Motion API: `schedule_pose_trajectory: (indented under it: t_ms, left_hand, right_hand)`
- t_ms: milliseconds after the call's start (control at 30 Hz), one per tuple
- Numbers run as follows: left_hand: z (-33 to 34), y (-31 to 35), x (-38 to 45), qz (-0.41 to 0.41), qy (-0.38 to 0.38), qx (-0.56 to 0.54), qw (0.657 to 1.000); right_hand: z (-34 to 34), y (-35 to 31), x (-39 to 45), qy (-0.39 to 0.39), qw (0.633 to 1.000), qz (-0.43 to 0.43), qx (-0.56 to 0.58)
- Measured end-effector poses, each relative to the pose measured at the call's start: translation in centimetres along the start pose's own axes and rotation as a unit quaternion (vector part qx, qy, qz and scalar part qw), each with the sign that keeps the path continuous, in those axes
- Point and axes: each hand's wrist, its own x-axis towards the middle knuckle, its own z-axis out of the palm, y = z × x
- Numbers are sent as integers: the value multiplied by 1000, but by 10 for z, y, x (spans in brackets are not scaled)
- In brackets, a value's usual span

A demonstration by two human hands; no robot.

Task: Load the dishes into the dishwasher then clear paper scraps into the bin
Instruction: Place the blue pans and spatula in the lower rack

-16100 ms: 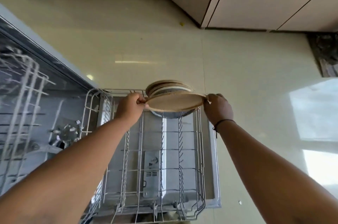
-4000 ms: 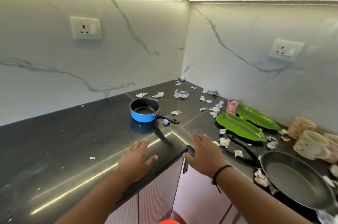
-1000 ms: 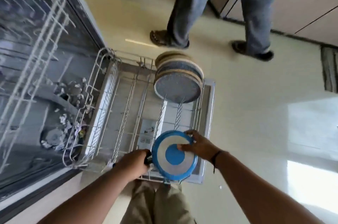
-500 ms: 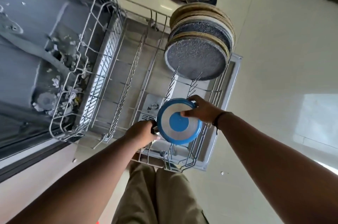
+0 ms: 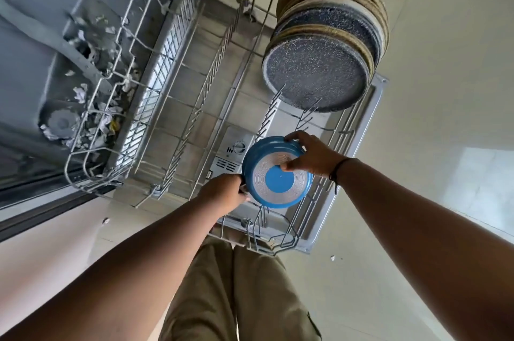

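Observation:
A small blue pan [image 5: 278, 182] is turned with its ringed metal base toward me, low among the tines at the near right of the pulled-out dishwasher rack [image 5: 172, 123]. My left hand [image 5: 222, 191] grips its handle, which is hidden in my fist. My right hand [image 5: 310, 154] holds the pan's far rim, thumb on the base. Several speckled grey and tan plates [image 5: 319, 68] stand on edge at the rack's far right.
The rack sits over the open dishwasher door [image 5: 370, 123]. Crumpled paper scraps [image 5: 103, 118] lie on the dishwasher tub floor at the left. One tiny scrap [image 5: 332, 258] lies on the cream tiled floor. My trousers [image 5: 236, 293] are right below the rack.
The pan has gone slightly lower into the near-right tines with both hands still on it. My view has closed in on the rack, and the other person's feet have left the frame.

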Motion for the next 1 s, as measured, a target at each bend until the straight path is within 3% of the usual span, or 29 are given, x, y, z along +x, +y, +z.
schedule_pose_trajectory:
  t_ms: [167,333,733,900,1000]
  left_hand:
    - [3,-3,-6,8,50,-12,999]
    - [0,-5,-5,34,39,13,999]
    - [12,-16,-5,-9,6,-22,1000]
    - [13,-38,-16,-53,-17,49,997]
    - [10,-47,-30,-53,2,78,996]
  right_hand:
    - [10,3,-2,36,999,12,-14]
    - [14,2,5,43,998,42,1]
    - [17,-2,16,-5,996,86,-9]
    - [22,-3,14,26,995,73,-60]
    - [31,-3,4,85,990,54,-100]
